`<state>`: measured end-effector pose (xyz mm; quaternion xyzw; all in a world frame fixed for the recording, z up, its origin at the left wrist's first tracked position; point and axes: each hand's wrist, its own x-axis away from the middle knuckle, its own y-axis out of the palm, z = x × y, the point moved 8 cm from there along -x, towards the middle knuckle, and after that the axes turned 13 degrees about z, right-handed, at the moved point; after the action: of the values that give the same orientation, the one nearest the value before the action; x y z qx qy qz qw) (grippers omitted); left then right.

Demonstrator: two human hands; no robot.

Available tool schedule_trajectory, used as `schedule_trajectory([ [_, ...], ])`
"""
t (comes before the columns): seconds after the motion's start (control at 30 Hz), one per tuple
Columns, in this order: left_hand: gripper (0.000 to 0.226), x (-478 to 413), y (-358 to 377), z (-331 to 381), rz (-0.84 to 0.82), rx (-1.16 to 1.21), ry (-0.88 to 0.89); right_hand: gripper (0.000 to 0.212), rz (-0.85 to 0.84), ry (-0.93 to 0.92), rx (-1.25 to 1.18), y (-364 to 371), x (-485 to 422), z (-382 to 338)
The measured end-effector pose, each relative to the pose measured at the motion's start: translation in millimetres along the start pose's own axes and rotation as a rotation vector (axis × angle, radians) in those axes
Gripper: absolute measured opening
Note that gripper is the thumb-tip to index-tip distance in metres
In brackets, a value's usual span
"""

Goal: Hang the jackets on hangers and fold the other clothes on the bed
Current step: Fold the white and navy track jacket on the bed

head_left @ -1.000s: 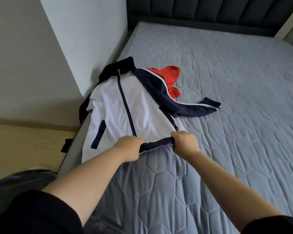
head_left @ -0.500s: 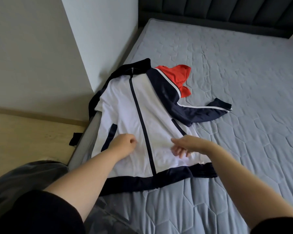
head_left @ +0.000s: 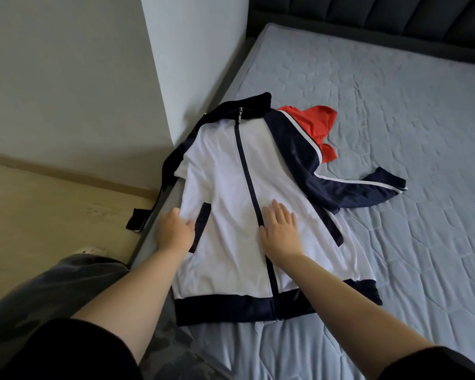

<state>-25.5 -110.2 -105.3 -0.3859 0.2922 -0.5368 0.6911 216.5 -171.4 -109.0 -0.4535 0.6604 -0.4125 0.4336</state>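
A white track jacket with navy sleeves, collar and hem lies zipped and face up near the bed's left edge. Its right-hand sleeve bends out across the mattress; the other sleeve hangs over the bed's side toward the floor. My right hand lies flat, fingers straight, on the white front just right of the zip. My left hand rests on the jacket's left side by the navy pocket, fingers partly hidden. A red garment lies crumpled behind the jacket's shoulder, partly covered by it.
The grey quilted mattress stretches away to the right and back, ending at a dark padded headboard. A white wall corner stands close to the bed's left side, with wooden floor below.
Both hands let go of the navy hem and moved up onto the jacket's white front. The hem now lies spread flat on the mattress, and the view has moved closer.
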Motion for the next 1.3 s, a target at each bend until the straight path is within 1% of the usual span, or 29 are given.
schedule_trajectory([
  [0.07,0.02,-3.8,6.0,3.8,-0.025,0.017,-0.021,0.055,-0.092,-0.069,-0.034,15.2,-8.6,-24.3],
  [0.13,0.027,-5.3,14.5,-0.3,-0.067,0.061,-0.073,0.057,-0.157,-0.097,-0.035,30.4,-16.6,-44.5],
  [0.17,0.029,-7.5,14.9,-7.0,-0.07,0.089,-0.126,0.057,-0.181,-0.055,-0.024,37.3,-20.9,-46.5],
  [0.23,0.025,-17.3,9.8,-29.2,-0.04,0.153,-0.291,0.057,-0.216,0.081,0.039,48.9,-25.0,-37.6],
  [0.27,0.023,-23.1,8.2,-41.5,-0.041,0.184,-0.376,0.057,-0.213,0.128,0.078,51.6,-25.6,-33.8],
  [0.33,0.019,-30.6,11.7,-60.5,-0.144,0.23,-0.524,0.056,-0.147,0.186,0.126,50.4,-27.7,-33.7],
  [0.37,0.015,-32.5,14.4,-65.8,-0.204,0.265,-0.588,0.055,-0.088,0.2,0.141,46.7,-30.8,-37.2],
  [0.43,0.008,-37.2,19.1,-65.3,-0.289,0.417,-0.682,0.05,0.015,0.177,0.166,40.1,-41.4,-48.9],
  [0.5,0.008,-49.3,22.0,-63.0,-0.277,0.544,-0.696,0.048,0.034,0.118,0.14,41.9,-55.9,-62.3],
  [0.57,0.006,-57.3,22.4,-54.5,-0.278,0.635,-0.688,0.049,0.009,0.064,0.093,48.8,-71.9,-77.0],
  [0.6,0.005,-60.6,25.6,-47.4,-0.302,0.714,-0.692,0.05,-0.01,0.044,0.072,53.2,-80.3,-84.3],
  [0.63,0.008,-63.4,29.6,-39.5,-0.341,0.8,-0.696,0.052,-0.032,0.028,0.056,58.4,-88.9,-90.9],
  [0.7,0.016,-69.8,38.4,-25.5,-0.434,0.886,-0.678,0.056,-0.125,0.004,0.062,74.4,-103.6,-97.9],
  [0.73,0.013,-74.3,41.1,-21.2,-0.445,0.855,-0.634,0.058,-0.198,0.0,0.087,84.5,-107.6,-97.3],
  [0.77,0.006,-79.7,42.0,-19.3,-0.417,0.805,-0.587,0.06,-0.265,0.001,0.111,93.8,-109.4,-94.5],
  [0.8,0.007,-85.4,41.2,-20.0,-0.356,0.744,-0.554,0.06,-0.303,0.004,0.123,100.6,-110.0,-91.1],
  [0.83,0.017,-91.0,40.8,-25.0,-0.277,0.684,-0.548,0.061,-0.31,0.007,0.123,104.6,-109.8,-87.8],
  [0.9,0.035,-94.1,40.3,-38.3,-0.158,0.597,-0.611,0.062,-0.278,0.011,0.105,108.2,-107.6,-84.3],
  [0.97,0.042,-92.8,41.1,-47.9,-0.079,0.58,-0.664,0.062,-0.234,0.002,0.098,109.9,-106.3,-84.1],
  [1.0,0.042,-92.1,39.7,-49.1,-0.051,0.565,-0.656,0.062,-0.217,0.004,0.088,110.1,-106.5,-84.2],
  [1.07,0.04,-92.0,32.6,-46.7,0.046,0.51,-0.557,0.062,-0.174,0.002,0.048,106.5,-106.5,-85.1],
  [1.1,0.035,-90.5,22.8,-39.5,0.107,0.458,-0.449,0.061,-0.149,-0.002,0.014,102.1,-105.6,-86.3],
  [1.17,0.009,-87.6,4.6,-15.2,0.185,0.3,-0.167,0.058,-0.088,0.009,-0.122,90.2,-103.6,-87.5],
  [1.2,0.017,-86.1,-1.3,-0.1,0.218,0.213,-0.007,0.056,-0.061,0.065,-0.258,82.1,-102.8,-85.1],
  [1.23,0.036,-83.6,-1.7,16.9,0.227,0.137,0.166,0.052,-0.037,0.179,-0.435,72.3,-102.8,-79.9],
  [1.27,0.049,-79.7,-0.3,33.4,0.225,0.076,0.323,0.048,-0.001,0.322,-0.615,61.9,-104.3,-71.5],
  [1.3,0.057,-74.5,1.9,48.2,0.217,0.017,0.442,0.043,0.063,0.481,-0.775,49.8,-106.6,-59.2],
])
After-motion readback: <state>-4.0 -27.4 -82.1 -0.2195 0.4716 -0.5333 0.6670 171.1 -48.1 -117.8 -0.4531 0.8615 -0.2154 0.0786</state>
